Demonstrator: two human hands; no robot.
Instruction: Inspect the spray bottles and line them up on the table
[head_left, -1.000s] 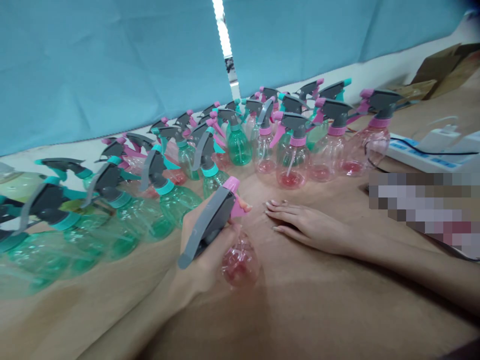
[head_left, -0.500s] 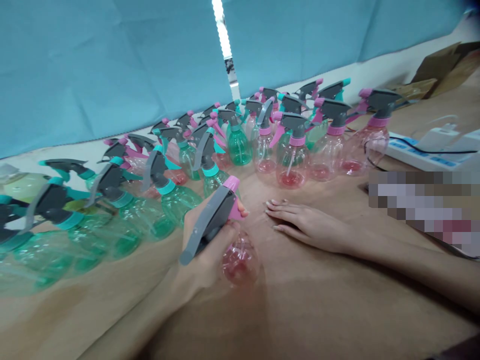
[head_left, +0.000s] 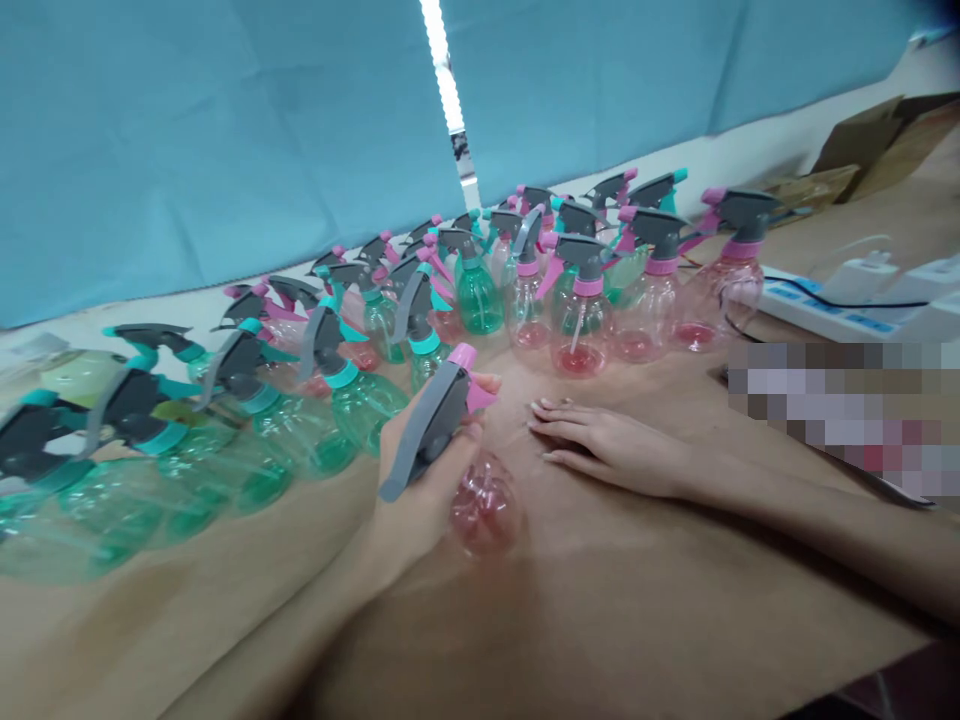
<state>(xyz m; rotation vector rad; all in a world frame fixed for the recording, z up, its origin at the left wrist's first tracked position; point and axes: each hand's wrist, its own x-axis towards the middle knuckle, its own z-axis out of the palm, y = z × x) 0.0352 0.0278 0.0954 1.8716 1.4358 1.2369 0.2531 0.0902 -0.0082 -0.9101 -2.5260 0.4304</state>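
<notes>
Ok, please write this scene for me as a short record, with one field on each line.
Left hand: grip closed around neck of a pink spray bottle
Right hand: palm down on the table
Front left: green spray bottles
Beyond right hand: other pink spray bottles
Far right: power strip
Background: blue sheet

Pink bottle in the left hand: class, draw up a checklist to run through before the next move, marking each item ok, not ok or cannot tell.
1. Left hand wrapped around the pink bottle below its spray head: ok.
2. Spray head screwed on tight: cannot tell, the hand hides the join.
3. Bottle's base flat on the table: cannot tell from this angle.
4. Right hand free: ok, it rests on the table holding nothing.
5. Plenty of room beside the left hand: not ok, a green bottle looks close by.
</notes>
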